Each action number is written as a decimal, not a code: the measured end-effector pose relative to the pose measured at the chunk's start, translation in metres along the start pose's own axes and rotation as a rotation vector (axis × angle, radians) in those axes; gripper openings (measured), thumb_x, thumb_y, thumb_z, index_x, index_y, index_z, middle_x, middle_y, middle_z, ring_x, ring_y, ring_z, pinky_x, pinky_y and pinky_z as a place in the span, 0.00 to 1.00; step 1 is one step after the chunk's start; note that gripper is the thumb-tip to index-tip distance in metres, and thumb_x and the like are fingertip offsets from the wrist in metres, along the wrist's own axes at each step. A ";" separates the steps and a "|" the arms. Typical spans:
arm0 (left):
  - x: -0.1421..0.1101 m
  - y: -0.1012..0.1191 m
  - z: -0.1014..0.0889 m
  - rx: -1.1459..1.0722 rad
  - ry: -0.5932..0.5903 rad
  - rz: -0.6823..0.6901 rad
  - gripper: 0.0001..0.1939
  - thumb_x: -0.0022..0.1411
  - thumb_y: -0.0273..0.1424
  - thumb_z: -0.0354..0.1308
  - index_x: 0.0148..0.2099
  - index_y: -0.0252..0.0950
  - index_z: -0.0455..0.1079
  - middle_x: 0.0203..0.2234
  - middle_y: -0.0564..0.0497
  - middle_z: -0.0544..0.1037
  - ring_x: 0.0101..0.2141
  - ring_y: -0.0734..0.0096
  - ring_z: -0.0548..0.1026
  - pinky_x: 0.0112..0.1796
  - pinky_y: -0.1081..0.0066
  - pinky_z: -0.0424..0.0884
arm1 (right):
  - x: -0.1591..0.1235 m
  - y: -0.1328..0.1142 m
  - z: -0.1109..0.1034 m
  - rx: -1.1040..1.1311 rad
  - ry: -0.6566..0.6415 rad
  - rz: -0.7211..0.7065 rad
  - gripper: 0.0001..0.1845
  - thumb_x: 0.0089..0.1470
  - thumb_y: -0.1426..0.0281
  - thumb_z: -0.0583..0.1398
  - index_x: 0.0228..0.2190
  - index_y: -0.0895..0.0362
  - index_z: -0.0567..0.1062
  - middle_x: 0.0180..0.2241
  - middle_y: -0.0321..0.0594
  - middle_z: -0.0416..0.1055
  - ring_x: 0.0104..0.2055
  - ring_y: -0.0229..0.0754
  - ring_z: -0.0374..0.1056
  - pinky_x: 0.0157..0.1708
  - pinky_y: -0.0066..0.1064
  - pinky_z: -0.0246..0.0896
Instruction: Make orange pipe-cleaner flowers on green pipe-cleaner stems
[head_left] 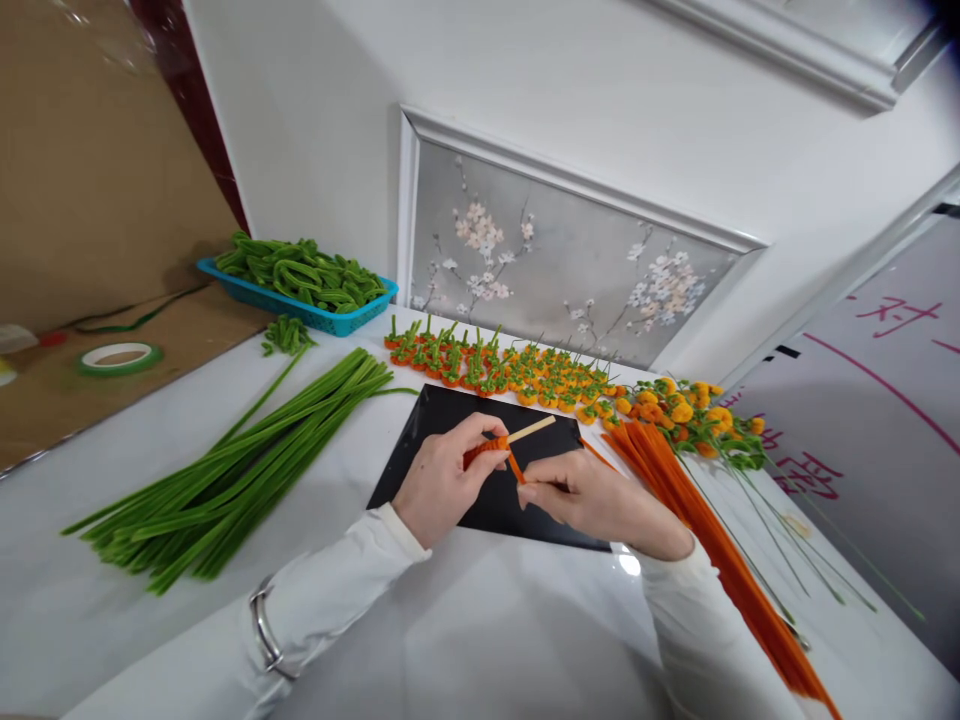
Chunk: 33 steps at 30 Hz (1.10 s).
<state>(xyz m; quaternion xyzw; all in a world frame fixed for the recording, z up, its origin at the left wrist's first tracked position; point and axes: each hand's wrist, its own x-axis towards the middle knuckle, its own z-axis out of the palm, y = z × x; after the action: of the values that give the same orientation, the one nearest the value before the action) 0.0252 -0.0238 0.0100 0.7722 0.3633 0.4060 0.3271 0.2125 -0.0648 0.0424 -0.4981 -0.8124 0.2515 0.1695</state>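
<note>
My left hand (450, 470) is closed around a flat wooden stick (532, 430) that has an orange pipe cleaner (516, 466) coiled about it. The stick's bare end points up and to the right. My right hand (592, 498) pinches the loose length of that pipe cleaner just below the stick. Both hands are above a black board (480, 515) on the white table. To the right of my right hand lies a long bundle of orange pipe cleaners (697, 520).
Green pipe cleaners (247, 465) lie at left, below a blue basket (341, 322) of green loops. Rows of small orange pumpkin shapes (480, 370) stand behind the board. Orange flowers on green stems (682, 410) lie right. Green tape (120, 358) rests on cardboard.
</note>
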 end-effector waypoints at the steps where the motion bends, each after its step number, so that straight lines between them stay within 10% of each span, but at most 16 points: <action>1: 0.000 -0.001 0.001 -0.018 -0.001 -0.006 0.05 0.62 0.31 0.53 0.40 0.38 0.67 0.22 0.58 0.74 0.22 0.77 0.67 0.26 0.76 0.61 | 0.000 0.000 0.000 -0.005 0.002 0.002 0.13 0.58 0.70 0.55 0.24 0.58 0.75 0.16 0.28 0.59 0.18 0.29 0.50 0.21 0.22 0.46; 16: 0.009 0.000 -0.002 -0.329 -0.044 -0.091 0.04 0.54 0.29 0.58 0.31 0.33 0.69 0.25 0.55 0.73 0.28 0.75 0.71 0.31 0.77 0.66 | -0.004 -0.002 -0.001 -0.052 0.042 -0.055 0.12 0.59 0.69 0.55 0.26 0.57 0.74 0.17 0.28 0.60 0.19 0.29 0.52 0.21 0.22 0.46; 33: -0.001 0.006 -0.004 0.463 -0.116 0.150 0.08 0.60 0.25 0.51 0.36 0.38 0.71 0.27 0.53 0.79 0.28 0.68 0.75 0.28 0.73 0.62 | 0.003 -0.018 0.002 -0.399 0.365 -0.114 0.15 0.63 0.66 0.50 0.32 0.55 0.76 0.28 0.40 0.71 0.30 0.38 0.66 0.30 0.28 0.54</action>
<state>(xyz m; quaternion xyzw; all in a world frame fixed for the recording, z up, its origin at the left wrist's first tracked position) 0.0237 -0.0269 0.0165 0.8733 0.3690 0.2900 0.1307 0.1977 -0.0694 0.0511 -0.5121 -0.8286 -0.0177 0.2255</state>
